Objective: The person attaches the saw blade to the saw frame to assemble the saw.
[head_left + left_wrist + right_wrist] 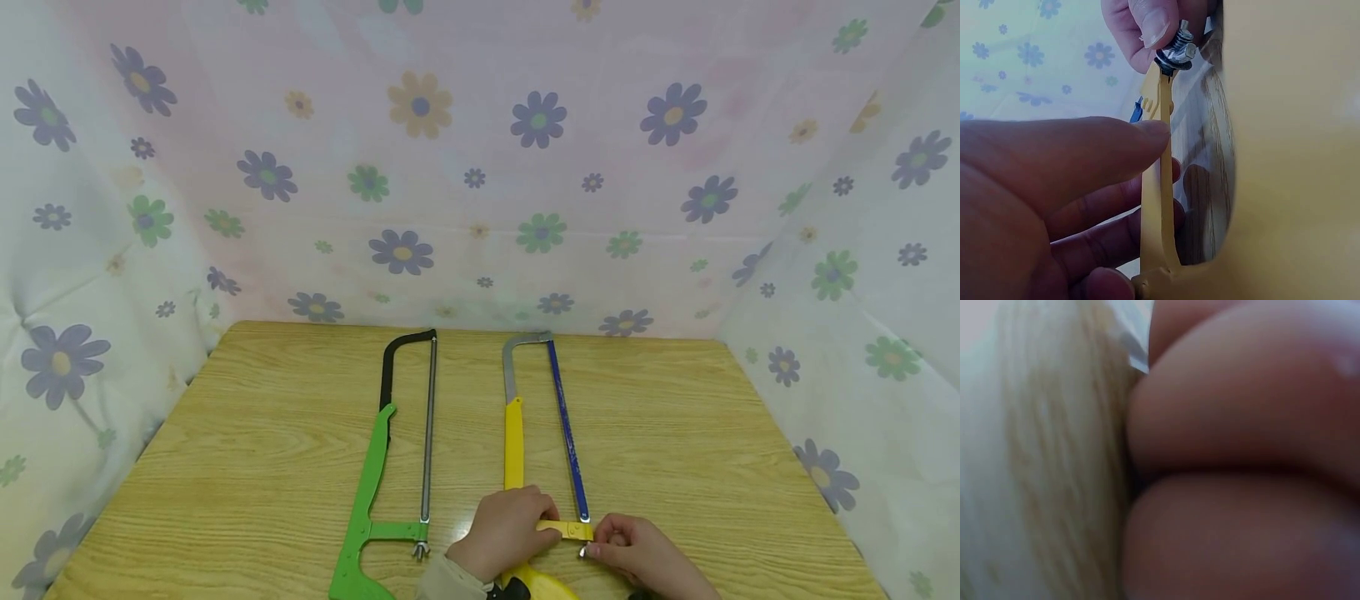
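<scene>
A yellow hacksaw (513, 446) with a blue blade (567, 433) lies on the wooden table, its grey bow pointing away from me. My left hand (506, 529) grips the frame's short yellow cross arm between thumb and fingers, covering part of the frame. At the end of that arm is a metal wing nut (1179, 53), which my right hand (637, 550) pinches with the thumb and curled fingers. Close up in the right wrist view, blurred fingers (1229, 412) hide the nut. To the left lies a green hacksaw (371, 467) with a dark grey blade (429, 433).
The green saw's own wing nut (421, 550) faces the near side of the wooden table (675, 417). Flower-patterned cloth (465, 167) hangs behind the table and along both sides.
</scene>
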The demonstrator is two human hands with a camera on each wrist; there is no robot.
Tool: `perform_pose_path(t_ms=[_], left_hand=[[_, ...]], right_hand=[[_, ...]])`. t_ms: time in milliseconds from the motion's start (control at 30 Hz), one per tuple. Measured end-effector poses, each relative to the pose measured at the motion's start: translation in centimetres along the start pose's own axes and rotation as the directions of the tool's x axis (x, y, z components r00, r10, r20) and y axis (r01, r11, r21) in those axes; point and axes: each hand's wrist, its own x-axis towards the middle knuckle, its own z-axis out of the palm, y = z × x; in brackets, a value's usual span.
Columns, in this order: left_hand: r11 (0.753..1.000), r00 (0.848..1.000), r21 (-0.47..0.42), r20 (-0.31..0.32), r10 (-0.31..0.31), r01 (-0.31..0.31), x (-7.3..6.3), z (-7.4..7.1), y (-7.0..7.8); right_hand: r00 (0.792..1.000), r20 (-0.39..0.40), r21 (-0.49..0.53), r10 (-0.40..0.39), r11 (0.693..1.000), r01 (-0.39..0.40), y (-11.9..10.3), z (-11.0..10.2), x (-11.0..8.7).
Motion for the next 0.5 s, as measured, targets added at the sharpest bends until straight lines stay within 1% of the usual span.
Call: perform_pose_path(t_ms=[167,500], left_hand=[[1.0,1.0,0.004,0.004,-0.008,0.008,0.02,0.03,0.03],[1.0,1.0,0.001,0.014,-0.013,0.013,-0.01,0.06,0.02]], right_hand=[[1.0,-0.004,-0.031,0.003,1.0,-0.003,0.14,0.03,0.0],[0.999,0.025,-0.009,-0.02,1.0,0.02,0.38,-0.09,0.01]])
